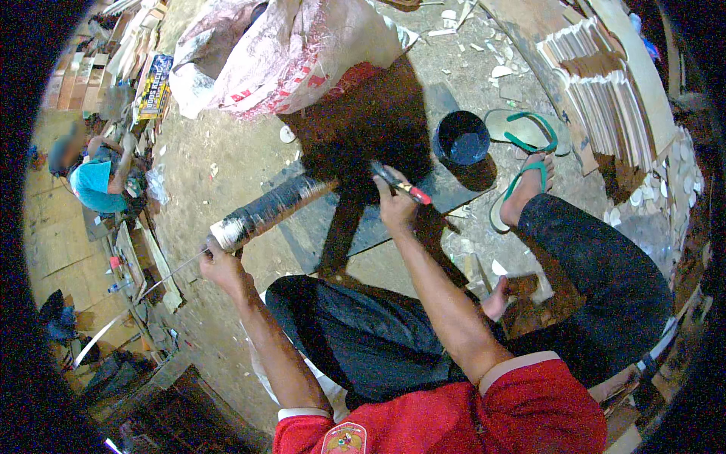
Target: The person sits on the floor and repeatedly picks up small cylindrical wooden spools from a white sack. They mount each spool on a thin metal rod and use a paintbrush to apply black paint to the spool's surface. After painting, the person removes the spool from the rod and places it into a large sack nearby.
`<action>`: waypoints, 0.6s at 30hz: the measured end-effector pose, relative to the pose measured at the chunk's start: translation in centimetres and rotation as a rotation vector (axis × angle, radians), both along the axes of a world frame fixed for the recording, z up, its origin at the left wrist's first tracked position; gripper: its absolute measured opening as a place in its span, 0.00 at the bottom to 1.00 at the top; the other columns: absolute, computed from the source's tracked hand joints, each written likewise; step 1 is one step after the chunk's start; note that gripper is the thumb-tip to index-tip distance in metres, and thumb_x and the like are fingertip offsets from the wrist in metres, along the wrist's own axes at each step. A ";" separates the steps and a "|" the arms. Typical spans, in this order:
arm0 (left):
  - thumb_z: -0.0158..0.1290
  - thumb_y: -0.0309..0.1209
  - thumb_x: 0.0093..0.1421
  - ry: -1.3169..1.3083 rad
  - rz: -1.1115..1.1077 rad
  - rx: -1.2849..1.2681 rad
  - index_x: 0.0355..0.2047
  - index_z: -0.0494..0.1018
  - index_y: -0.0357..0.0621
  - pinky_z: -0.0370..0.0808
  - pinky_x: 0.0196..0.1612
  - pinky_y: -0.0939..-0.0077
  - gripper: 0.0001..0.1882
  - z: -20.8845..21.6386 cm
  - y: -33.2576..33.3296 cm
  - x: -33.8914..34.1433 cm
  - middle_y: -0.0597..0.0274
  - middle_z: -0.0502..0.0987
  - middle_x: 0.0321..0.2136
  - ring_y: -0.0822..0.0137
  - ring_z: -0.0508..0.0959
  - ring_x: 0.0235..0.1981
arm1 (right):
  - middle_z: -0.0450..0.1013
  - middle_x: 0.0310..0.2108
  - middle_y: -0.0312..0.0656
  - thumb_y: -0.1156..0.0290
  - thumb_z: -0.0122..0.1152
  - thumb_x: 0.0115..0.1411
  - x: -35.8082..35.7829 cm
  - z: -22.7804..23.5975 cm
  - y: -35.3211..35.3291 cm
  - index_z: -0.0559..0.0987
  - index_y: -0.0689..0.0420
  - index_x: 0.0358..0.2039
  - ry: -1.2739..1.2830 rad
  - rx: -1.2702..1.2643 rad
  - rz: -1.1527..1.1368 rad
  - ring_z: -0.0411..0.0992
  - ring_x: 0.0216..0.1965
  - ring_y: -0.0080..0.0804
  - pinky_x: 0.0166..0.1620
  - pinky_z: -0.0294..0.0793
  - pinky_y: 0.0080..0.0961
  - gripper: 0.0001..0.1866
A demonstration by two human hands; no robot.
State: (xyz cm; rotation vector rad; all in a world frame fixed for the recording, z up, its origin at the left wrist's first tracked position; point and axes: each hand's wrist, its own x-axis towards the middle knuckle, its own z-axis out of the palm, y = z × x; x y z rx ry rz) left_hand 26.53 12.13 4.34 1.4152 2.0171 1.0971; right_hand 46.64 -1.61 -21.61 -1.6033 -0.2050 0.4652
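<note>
My left hand is closed at the near left end of a long cylinder, which slants up to the right. Its surface is dark and shiny over most of its length and pale at the end by my hand. A thin rod runs out past that hand. My right hand grips what looks like a paintbrush with a black and red handle; its working end lies in shadow, beyond the cylinder's far end. A dark round pot stands to the right, its inside dark.
A large white and pink sack stands ahead, above a dark board on the floor. Stacked pale slats rise at the right. My sandalled foot rests near the pot. Another person sits at far left among wood pieces.
</note>
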 end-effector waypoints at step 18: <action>0.51 0.37 0.67 -0.249 0.036 0.045 0.42 0.72 0.32 0.84 0.35 0.60 0.16 -2.1 0.0 -1.8 0.50 0.79 0.37 0.56 0.82 0.37 | 0.79 0.44 0.45 0.68 0.67 0.60 0.8 1.9 0.2 0.78 0.62 0.48 0.093 -0.050 -0.118 0.77 0.45 0.37 0.52 0.73 0.31 0.18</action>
